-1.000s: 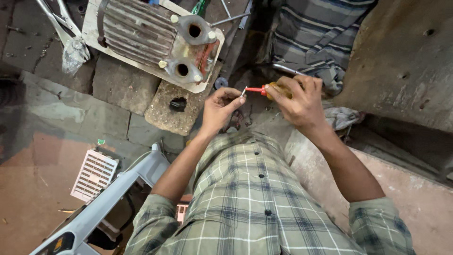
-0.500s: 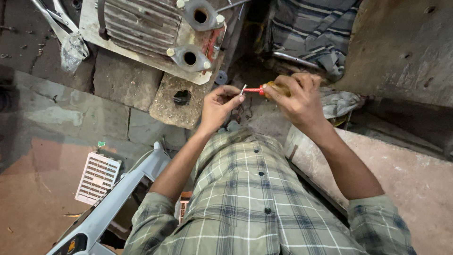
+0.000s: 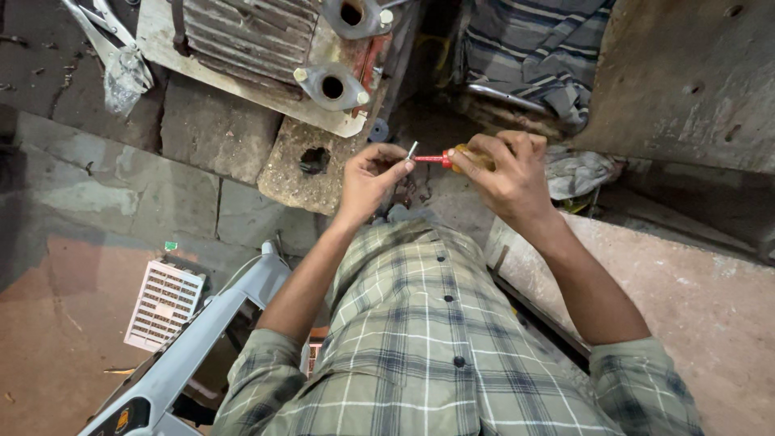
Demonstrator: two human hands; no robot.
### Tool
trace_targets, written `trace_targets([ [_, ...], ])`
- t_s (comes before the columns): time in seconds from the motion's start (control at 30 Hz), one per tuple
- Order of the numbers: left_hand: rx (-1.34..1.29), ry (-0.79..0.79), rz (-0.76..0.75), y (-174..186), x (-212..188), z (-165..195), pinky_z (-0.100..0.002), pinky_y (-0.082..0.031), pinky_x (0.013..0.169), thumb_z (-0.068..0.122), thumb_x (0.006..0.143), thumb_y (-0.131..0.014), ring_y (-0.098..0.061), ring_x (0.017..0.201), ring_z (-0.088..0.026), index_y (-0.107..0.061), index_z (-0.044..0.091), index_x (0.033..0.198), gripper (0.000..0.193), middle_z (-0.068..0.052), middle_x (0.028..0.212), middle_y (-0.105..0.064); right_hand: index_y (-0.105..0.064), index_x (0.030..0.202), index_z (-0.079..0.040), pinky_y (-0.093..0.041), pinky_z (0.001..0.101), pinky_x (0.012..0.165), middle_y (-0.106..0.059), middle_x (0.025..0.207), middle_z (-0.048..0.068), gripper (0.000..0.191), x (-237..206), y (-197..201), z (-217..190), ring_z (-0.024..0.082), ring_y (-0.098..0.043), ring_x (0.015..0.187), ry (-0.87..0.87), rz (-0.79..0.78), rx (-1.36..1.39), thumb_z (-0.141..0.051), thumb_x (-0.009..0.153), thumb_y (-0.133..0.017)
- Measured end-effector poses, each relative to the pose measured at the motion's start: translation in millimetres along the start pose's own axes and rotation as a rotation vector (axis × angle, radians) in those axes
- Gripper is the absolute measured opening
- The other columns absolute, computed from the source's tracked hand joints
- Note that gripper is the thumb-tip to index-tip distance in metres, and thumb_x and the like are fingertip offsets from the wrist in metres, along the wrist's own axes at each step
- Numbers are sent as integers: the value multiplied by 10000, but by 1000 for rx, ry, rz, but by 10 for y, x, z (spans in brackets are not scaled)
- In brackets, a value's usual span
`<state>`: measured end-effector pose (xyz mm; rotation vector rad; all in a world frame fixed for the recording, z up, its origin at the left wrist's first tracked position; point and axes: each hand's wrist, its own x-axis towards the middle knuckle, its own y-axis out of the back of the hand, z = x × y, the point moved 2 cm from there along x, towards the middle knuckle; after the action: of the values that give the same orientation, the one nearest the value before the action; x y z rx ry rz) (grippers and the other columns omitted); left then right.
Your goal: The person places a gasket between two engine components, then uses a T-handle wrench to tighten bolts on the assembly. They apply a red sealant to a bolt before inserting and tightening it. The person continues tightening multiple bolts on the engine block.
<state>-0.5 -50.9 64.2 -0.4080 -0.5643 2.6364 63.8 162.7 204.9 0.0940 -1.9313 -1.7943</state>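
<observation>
Nearest the camera: plaid shirt (image 3: 436, 347), both forearms reaching away from it. Near left, a grey plastic arm-like part (image 3: 202, 331) runs diagonally across the floor, with a white slotted grille (image 3: 164, 303) just beside it on the reddish floor (image 3: 56, 323). Nothing sits between camera and hands; view of the work is clear.

Middle: left hand (image 3: 367, 178) and right hand (image 3: 508, 173) meet in front of the chest. Right grip is wrapped shut around the yellow handle of a small screwdriver (image 3: 452, 159); red collar and short shaft stick out left toward the other hand. Left grip: thumb and fingertips pressed together on a small metal pin (image 3: 412, 150), which stands tilted right at the screwdriver tip, touching or just shy of it, can't tell which. So the pin sits at the left fingertips and the driver lies level across, handle buried in the right palm.

Farther: stone slab (image 3: 311, 165) with a hole, just beyond the left hand. Beyond that, a finned metal engine casing (image 3: 266, 36) with two round ports, far centre-left. Far left, a crumpled plastic bag (image 3: 125, 77) on paving. Far right, striped cloth (image 3: 541, 48) and a big rusty concrete block (image 3: 686, 81); a grey rag (image 3: 577, 169) lies just right of the right hand.

Versus a second ago: hands and driver hold the same pose; the casing sits higher in frame, so the head has tipped down a little.
</observation>
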Motion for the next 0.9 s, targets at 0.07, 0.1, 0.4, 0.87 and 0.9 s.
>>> trace_targets([
  [0.07,46,-18,4,29,4,8,-236,-557,802,25,918,-798,-669,878,-74,-723,-4,1050,154,-21,972,-739,-786,1243,-237,-345,416,989,-653,1249,-1,417,8,0,-13,250,-524,1142,-15,10,20,-166,840,-870],
  [0.1,53,-18,-4,37,5,12,-237,-559,809,27,912,-798,-674,883,-75,-723,-3,1051,161,-23,976,-743,-781,1243,-229,-346,421,990,-652,1255,8,419,16,0,-9,257,-525,1146,-22,16,29,-167,838,-869],
  [0.4,57,26,-9,44,34,-11,-235,-557,804,21,902,-805,-671,882,-73,-730,-6,1051,169,-26,993,-738,-792,1221,-235,-348,418,958,-660,1225,19,371,58,-65,68,253,-534,1112,2,27,32,-216,864,-889],
  [0.87,63,23,-15,63,70,7,-232,-547,784,39,921,-806,-657,868,-69,-734,-5,1062,165,-18,973,-729,-811,1192,-247,-337,396,982,-673,1209,-21,331,63,-115,67,225,-530,1116,-6,6,-24,-234,869,-882],
  [0.9,56,25,-18,68,72,5,-231,-553,790,44,918,-804,-666,874,-70,-733,-1,1061,166,-19,978,-735,-814,1203,-249,-340,391,990,-674,1214,-20,355,60,-130,63,225,-533,1121,-9,-9,-26,-218,857,-882],
])
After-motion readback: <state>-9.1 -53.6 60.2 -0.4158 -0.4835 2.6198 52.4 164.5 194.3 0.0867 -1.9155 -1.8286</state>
